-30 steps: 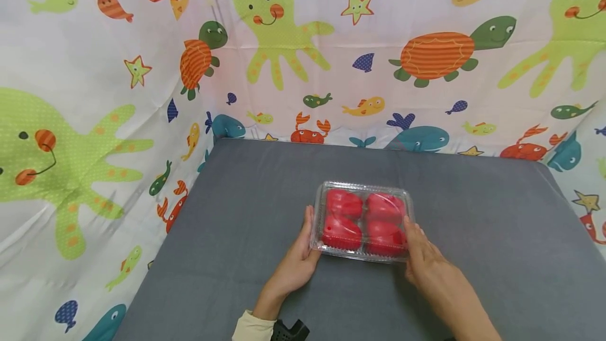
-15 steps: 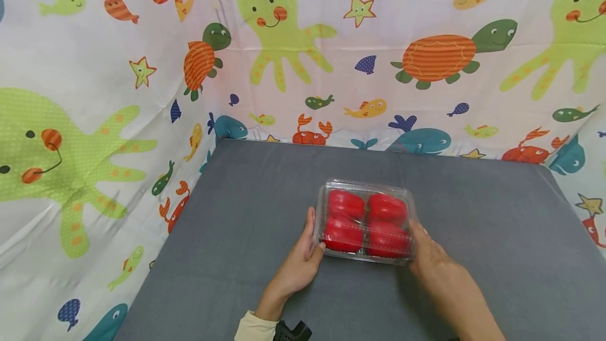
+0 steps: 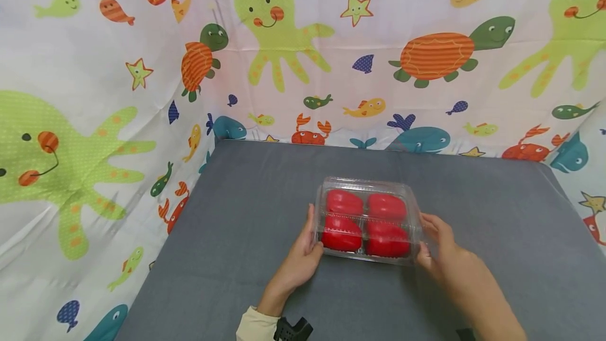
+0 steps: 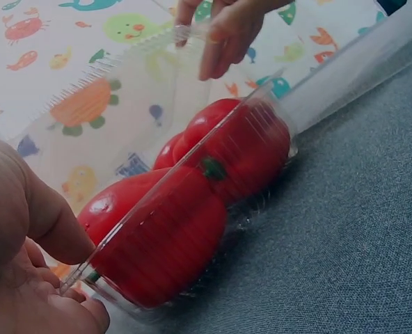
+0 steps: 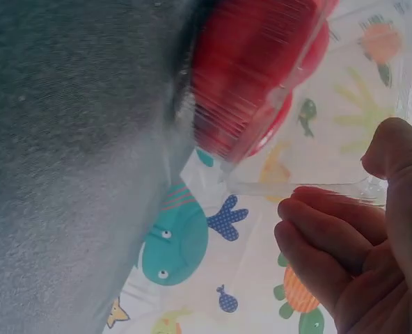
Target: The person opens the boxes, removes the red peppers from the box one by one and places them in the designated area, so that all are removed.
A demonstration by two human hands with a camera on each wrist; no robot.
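A clear plastic clamshell box (image 3: 368, 259) sits on the grey cloth, holding several red bell peppers (image 3: 342, 233). Its transparent lid (image 4: 133, 73) stands raised at a slant above the peppers in the left wrist view. My left hand (image 3: 299, 260) grips the box's left edge, thumb over the rim and fingers below. At the right side, my right hand (image 3: 456, 264) pinches the lid's edge near a corner between thumb and fingers, as the right wrist view shows. A green stem (image 4: 213, 169) shows on one pepper.
Grey cloth (image 3: 246, 214) covers the tabletop around the box. A white curtain (image 3: 303, 9) printed with sea animals rises behind the table and along its left and right sides.
The right hand has shifted right and turned, its thumb now apart from its fingers at the lid's edge. The lid has lifted. The left thumb has come over the box rim.
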